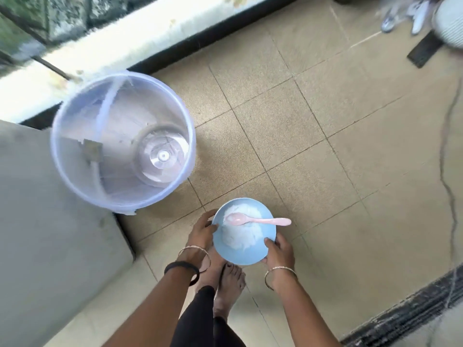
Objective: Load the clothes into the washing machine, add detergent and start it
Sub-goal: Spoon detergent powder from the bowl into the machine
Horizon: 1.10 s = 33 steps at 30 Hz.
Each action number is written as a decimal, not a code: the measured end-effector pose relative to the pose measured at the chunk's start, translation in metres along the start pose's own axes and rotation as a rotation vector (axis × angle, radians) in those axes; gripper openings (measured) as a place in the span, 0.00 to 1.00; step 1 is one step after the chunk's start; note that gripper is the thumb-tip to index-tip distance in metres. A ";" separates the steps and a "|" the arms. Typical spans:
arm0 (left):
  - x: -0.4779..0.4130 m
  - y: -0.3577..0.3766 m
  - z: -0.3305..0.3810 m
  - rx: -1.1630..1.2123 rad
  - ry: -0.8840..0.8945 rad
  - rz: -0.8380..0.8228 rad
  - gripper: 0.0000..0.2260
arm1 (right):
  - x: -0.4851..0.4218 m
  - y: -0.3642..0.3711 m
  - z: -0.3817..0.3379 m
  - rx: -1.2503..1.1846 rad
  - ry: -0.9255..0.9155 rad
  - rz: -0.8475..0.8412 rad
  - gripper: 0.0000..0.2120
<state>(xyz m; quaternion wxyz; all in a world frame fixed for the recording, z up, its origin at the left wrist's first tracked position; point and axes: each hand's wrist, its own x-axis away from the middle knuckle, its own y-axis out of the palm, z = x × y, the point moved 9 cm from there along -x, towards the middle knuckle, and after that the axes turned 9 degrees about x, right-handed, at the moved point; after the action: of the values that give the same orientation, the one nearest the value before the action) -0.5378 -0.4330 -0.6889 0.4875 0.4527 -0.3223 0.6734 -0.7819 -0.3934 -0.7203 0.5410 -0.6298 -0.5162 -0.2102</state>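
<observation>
A blue bowl [250,256] is held low in front of the person, above the bare feet [230,284], and it carries a heap of white detergent powder [238,237]. A pink spoon [260,220] lies across the bowl, its long axis running left to right in the view: the scoop end rests in the powder at the left and the handle points right, sticking out past the rim. The left hand [200,234] grips the bowl's left edge with its fingers curled over the rim, and the right hand [278,249] grips the lower right edge the same way. The washing machine [82,116], a round see-through tub with its top open, stands up and to the left of the bowl, apart from it; a disc sits at its bottom. The tub's far side is near a white window ledge [140,38], and its left side meets a grey slab [50,234] that fills the left of the view. Open tiled floor [325,108] spreads to the right and ahead of the bowl. A thin cable [448,171] runs down the far right, a dark mat [406,314] lies at the lower right, and blurred shoes [400,18] sit at the top right, all well apart from the bowl.
</observation>
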 end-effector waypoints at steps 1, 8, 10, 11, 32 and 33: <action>0.026 -0.002 0.010 0.027 0.018 0.001 0.16 | 0.024 -0.011 -0.008 -0.005 -0.011 0.011 0.17; 0.206 -0.029 0.073 0.131 0.131 0.003 0.16 | 0.200 -0.089 -0.095 0.014 -0.217 0.018 0.11; 0.281 -0.045 0.093 0.200 0.170 -0.019 0.15 | 0.274 -0.117 -0.124 -0.016 -0.266 0.005 0.11; 0.286 -0.044 0.094 0.203 0.174 -0.022 0.15 | 0.275 -0.119 -0.128 -0.027 -0.266 -0.015 0.11; 0.616 -0.245 0.156 0.638 0.677 -0.078 0.11 | 0.633 -0.093 -0.273 0.042 -0.907 -0.234 0.13; 0.623 -0.262 0.158 0.652 0.693 -0.073 0.11 | 0.644 -0.079 -0.275 0.054 -0.931 -0.234 0.15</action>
<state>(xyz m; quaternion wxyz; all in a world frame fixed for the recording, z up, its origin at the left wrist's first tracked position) -0.3145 -0.2610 -0.0549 0.4222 0.3418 0.1038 0.8332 -0.5266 -0.3777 -0.0631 0.2412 -0.5806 -0.7762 0.0482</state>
